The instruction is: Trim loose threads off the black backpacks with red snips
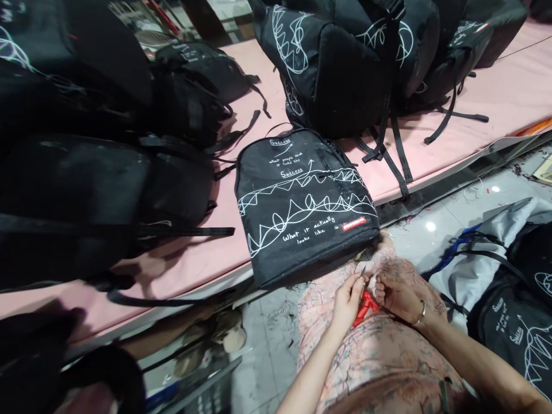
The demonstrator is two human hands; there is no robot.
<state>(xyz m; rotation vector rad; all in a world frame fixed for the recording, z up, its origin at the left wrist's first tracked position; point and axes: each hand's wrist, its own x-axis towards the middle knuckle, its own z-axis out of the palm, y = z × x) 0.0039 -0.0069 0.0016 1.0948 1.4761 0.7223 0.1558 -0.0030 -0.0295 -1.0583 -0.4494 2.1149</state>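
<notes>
My left hand (350, 298) is closed in a pinch above my lap. A small pointed metal tool (363, 271) sticks up from its fingertips; its exact kind is too small to make out. Just below those fingers lies a bright red strip of material (365, 308), and whether it is joined to the tool I cannot tell. My right hand (394, 294), with a bracelet at the wrist, is curled closed close beside the left, and its contents are hidden. Beyond both hands a black backpack (302, 201) with white printed lettering and scribbled lines lies on the table edge, apart from them.
Black backpacks (336, 69) with dangling straps crowd the pink-covered table (233, 230) at the back and left (181, 190). More printed black bags (500, 328) and white material (487, 247) lie at right. Thread scraps litter the tiled floor (435, 221).
</notes>
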